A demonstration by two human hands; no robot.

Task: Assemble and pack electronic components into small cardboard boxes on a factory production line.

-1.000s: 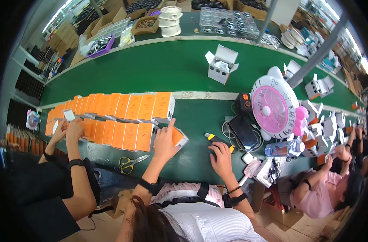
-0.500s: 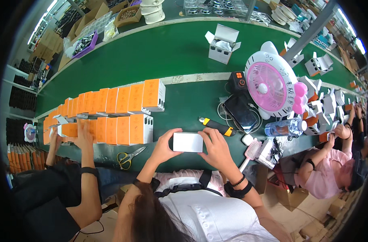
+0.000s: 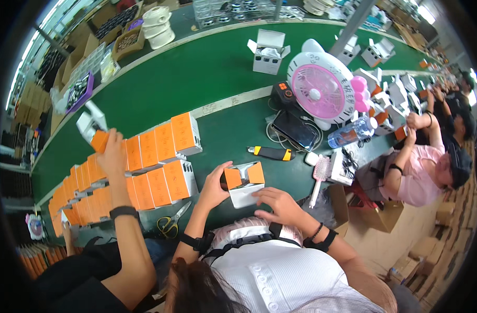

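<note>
A small white box (image 3: 243, 197) with orange end flaps stands in front of me at the table edge. Its flaps are partly raised, with a dark gap between them. My left hand (image 3: 215, 187) grips the box by its left side, the fingertips partly hidden behind it. At the box's right front, my right hand (image 3: 280, 205) has its fingers stretched out, the fingertips at the white front panel. Just beyond the box lies a yellow-and-black utility knife (image 3: 272, 153). Yellow-handled scissors (image 3: 171, 221) lie left of my left hand.
Two rows of orange-topped boxes (image 3: 157, 143) run along the left. A co-worker's hand (image 3: 112, 156) reaches over them, holding an opened box (image 3: 92, 125). Rightward are a pink-and-white fan (image 3: 319, 88), a phone (image 3: 296, 130), a water bottle (image 3: 352, 131) and a hairbrush (image 3: 320, 175).
The box has turned from its plain white face to show orange flaps. My right hand has loosened and slid toward its front. The co-worker's hand moved over the rows with an opened box.
</note>
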